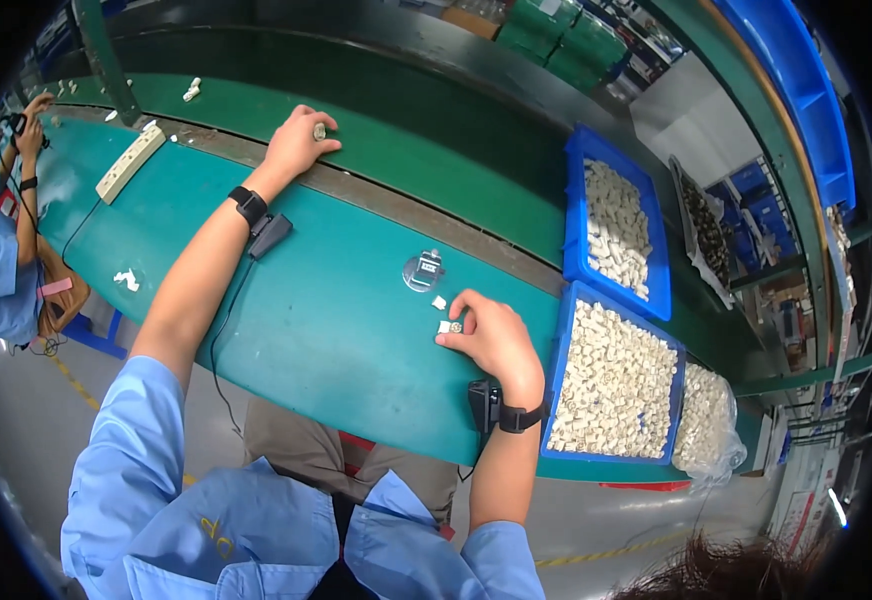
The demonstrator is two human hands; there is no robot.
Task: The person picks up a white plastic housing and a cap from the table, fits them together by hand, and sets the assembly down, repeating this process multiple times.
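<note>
My left hand [299, 143] reaches over the green conveyor belt [386, 150]. Its fingers are closed on a small whitish plastic part [320, 131]. On the near side, my right hand [499, 340] is low over the green worktable [336, 300], with thumb and fingers curled around a small white plastic part [449, 327]. Another small white piece [440, 302] lies just beyond those fingertips. Farther back stands a small metal-looking fixture on a clear round base [424, 271]. Black bands with small devices circle both wrists.
At right, blue bins [553, 400] hold many small white parts, beside a clear bag [708, 420] of similar ones. A power strip [131, 165] and loose white pieces [128, 279] lie left. Another person [1, 250] works at far left. A metal rail [386, 203] separates table from belt.
</note>
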